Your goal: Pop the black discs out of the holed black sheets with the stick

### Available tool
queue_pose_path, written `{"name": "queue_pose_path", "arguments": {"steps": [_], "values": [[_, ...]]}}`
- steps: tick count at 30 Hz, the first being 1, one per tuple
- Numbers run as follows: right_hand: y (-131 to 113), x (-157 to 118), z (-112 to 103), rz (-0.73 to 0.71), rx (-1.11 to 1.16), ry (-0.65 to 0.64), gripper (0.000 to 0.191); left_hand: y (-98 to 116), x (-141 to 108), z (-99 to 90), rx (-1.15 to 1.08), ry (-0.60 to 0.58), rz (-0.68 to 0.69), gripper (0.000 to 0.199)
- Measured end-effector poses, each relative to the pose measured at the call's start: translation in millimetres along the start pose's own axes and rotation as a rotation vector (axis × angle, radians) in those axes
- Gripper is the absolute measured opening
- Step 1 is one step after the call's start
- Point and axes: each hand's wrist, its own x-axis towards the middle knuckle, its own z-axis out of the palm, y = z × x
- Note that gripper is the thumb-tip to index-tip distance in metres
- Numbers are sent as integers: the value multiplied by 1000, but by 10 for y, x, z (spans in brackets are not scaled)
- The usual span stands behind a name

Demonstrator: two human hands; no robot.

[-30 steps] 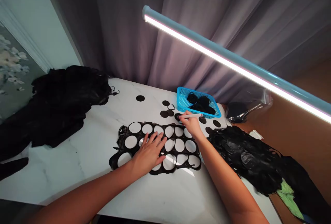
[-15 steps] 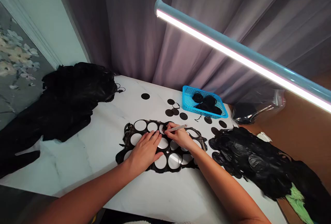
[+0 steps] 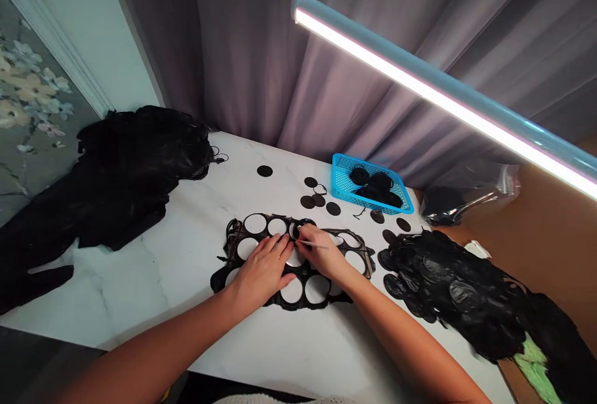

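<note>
Your left hand (image 3: 263, 267) lies flat, fingers spread, pressing down on the black sheet with round cut-outs (image 3: 289, 258) that rests in the middle of the white marble table (image 3: 153, 267). Your right hand (image 3: 321, 252) pinches a thin pale tool (image 3: 311, 244), its tip at the sheet just beside your left fingertips. Loose black discs (image 3: 319, 200) lie beyond the sheet, near a blue basket (image 3: 370, 191).

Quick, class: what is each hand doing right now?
Left hand: open, flat on the black cut-out sheet.
Right hand: closed on a thin tool, tip at the sheet.
</note>
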Motion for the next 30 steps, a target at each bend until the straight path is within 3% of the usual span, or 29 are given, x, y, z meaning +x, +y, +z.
{"name": "queue_pose_path", "arguments": {"steps": [4,9,11,15,19,22,30], "values": [[-19,-20,14,-120,-268,19,11,-10,-7,-8,-28,13,-4,50],[416,139,-447,234,-189,420,20,-15,-27,-9,-17,-12,-23,52],[518,164,-593,314,-42,464,24,-13,-30,-11,-16,-18,-32,52],[365,97,-513,321,339,242,25,0,-20,-26,-18,-9,-39,53],[123,33,-235,264,429,68,23,20,-5,-42,9,2,-39,55],[83,24,-140,236,405,27,21,28,2,-52,19,13,-39,54],[143,23,-127,220,323,0,20,32,18,-67,27,0,-36,53]]}}
